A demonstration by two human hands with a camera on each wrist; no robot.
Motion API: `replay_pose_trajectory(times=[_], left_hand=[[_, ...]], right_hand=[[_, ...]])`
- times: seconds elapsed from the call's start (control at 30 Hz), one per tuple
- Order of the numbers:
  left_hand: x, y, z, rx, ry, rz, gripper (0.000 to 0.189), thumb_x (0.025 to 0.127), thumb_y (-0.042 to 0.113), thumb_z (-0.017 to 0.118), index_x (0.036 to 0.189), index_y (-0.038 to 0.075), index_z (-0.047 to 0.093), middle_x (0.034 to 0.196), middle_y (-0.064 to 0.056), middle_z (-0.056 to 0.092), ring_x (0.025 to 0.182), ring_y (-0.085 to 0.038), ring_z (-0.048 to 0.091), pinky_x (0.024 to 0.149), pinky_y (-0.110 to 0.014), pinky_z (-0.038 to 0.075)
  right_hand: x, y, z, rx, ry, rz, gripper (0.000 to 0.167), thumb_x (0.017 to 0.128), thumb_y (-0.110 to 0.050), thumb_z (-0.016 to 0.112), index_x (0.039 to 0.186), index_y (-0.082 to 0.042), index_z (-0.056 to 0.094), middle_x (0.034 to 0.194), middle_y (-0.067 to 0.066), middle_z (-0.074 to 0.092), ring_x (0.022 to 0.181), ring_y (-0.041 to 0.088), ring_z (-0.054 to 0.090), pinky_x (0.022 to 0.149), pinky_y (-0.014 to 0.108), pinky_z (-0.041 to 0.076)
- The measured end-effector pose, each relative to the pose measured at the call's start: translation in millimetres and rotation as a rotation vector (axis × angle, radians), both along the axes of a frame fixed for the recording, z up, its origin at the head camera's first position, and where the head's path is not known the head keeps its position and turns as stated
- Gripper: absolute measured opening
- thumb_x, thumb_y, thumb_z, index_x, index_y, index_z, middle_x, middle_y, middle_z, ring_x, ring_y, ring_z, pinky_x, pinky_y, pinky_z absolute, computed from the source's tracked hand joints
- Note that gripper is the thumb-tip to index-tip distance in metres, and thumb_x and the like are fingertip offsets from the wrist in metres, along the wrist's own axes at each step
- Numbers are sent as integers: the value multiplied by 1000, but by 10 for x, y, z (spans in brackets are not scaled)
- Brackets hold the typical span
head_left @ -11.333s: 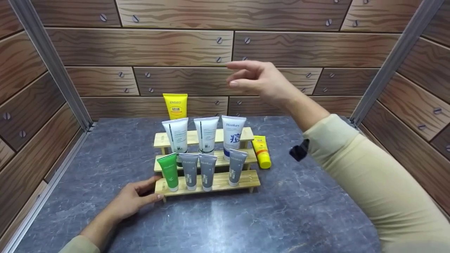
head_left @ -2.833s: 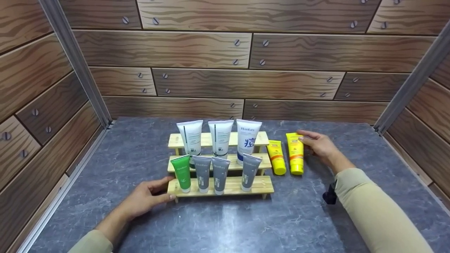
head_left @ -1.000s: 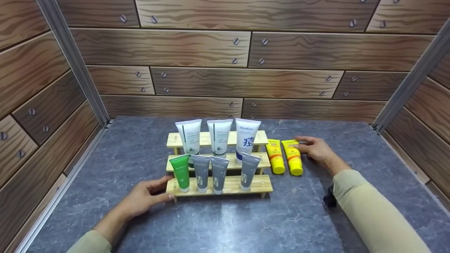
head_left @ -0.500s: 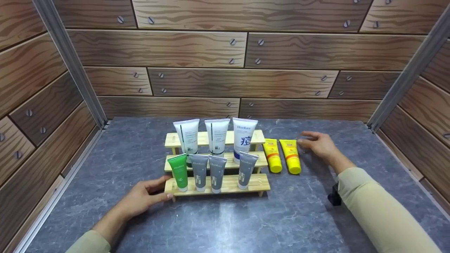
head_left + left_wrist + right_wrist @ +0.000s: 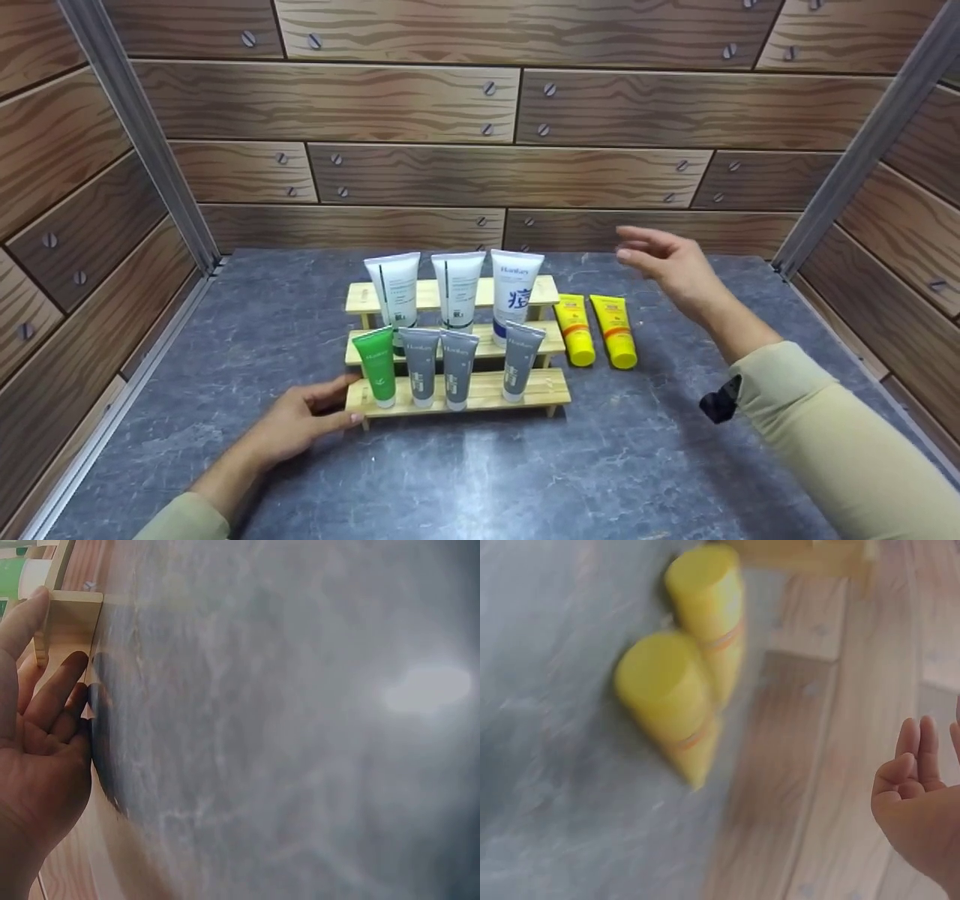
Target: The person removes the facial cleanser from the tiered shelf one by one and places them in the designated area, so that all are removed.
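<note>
My left hand point(image 5: 289, 427) grips the left end of the lowest step of a three-step wooden display rack point(image 5: 551, 386), thumb in front and fingers behind. The left wrist view shows the thumb point(image 5: 26, 619) against the step's edge. My right hand point(image 5: 679, 274) is raised behind and right of two yellow squeeze tubes point(image 5: 575, 330), fingers loosely bent with nothing in them. Both yellow tubes lie side by side right of the rack, caps towards me. On the lowest step stand a green tube point(image 5: 377, 367) and three grey tubes point(image 5: 420, 367).
Three white tubes point(image 5: 459, 289) stand on the middle step, the rightmost with blue lettering. A grey marbled table point(image 5: 465, 480) carries the rack. Wood-patterned walls point(image 5: 420, 172) with metal corner posts point(image 5: 142, 135) enclose the back and sides.
My right hand has let go of the right yellow tube and risen up and back. Earlier, one yellow tube stood behind the rack's left side; now both lie at right. Left hand keeps its grip.
</note>
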State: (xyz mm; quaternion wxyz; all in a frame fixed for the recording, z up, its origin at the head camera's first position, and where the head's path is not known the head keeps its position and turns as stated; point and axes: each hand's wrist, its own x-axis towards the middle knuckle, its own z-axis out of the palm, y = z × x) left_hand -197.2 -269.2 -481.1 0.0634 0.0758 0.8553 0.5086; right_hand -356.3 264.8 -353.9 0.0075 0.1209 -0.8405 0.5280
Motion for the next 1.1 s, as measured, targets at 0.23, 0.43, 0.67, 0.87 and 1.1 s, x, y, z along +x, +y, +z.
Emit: replay_pose_trajectory(times=[0.23, 0.43, 0.67, 0.87, 1.1], left_hand=[[-9, 2, -4, 16, 13, -16, 71, 92, 29, 85, 152, 4, 55, 155, -23, 52, 143, -41, 50, 121, -57, 34], [-12, 4, -7, 39, 4, -32, 71, 93, 28, 84, 153, 3, 54, 155, -24, 52, 142, -40, 52, 120, -56, 36], [-10, 10, 5, 11, -12, 5, 72, 91, 30, 86, 152, 7, 56, 157, -23, 49, 145, -43, 47, 123, -60, 30], [-8, 8, 7, 11, -7, 1, 72, 91, 30, 86, 152, 6, 56, 157, -25, 48, 145, -45, 46, 122, -61, 29], [1, 1, 4, 15, -1, -9, 71, 92, 29, 85, 152, 4, 56, 156, -26, 48, 145, -44, 47, 122, -59, 30]], right_hand=[[196, -297, 275, -61, 60, 139, 50, 102, -33, 75, 149, -19, 64, 142, 17, 65, 124, 23, 65, 100, 27, 54], [358, -560, 417, -71, 86, 240, 45, 102, -24, 75, 145, -14, 66, 137, 11, 71, 122, 22, 67, 104, 29, 55], [451, -809, 464, -68, 76, 332, 42, 102, -18, 75, 143, -11, 68, 138, 8, 71, 126, 27, 66, 104, 31, 56], [444, -920, 439, -68, 50, 370, 43, 102, -15, 75, 144, -9, 67, 140, 7, 70, 122, 25, 67, 102, 33, 58], [438, -1006, 376, -83, 31, 394, 45, 100, -11, 76, 143, -6, 66, 140, 9, 69, 118, 26, 69, 100, 37, 60]])
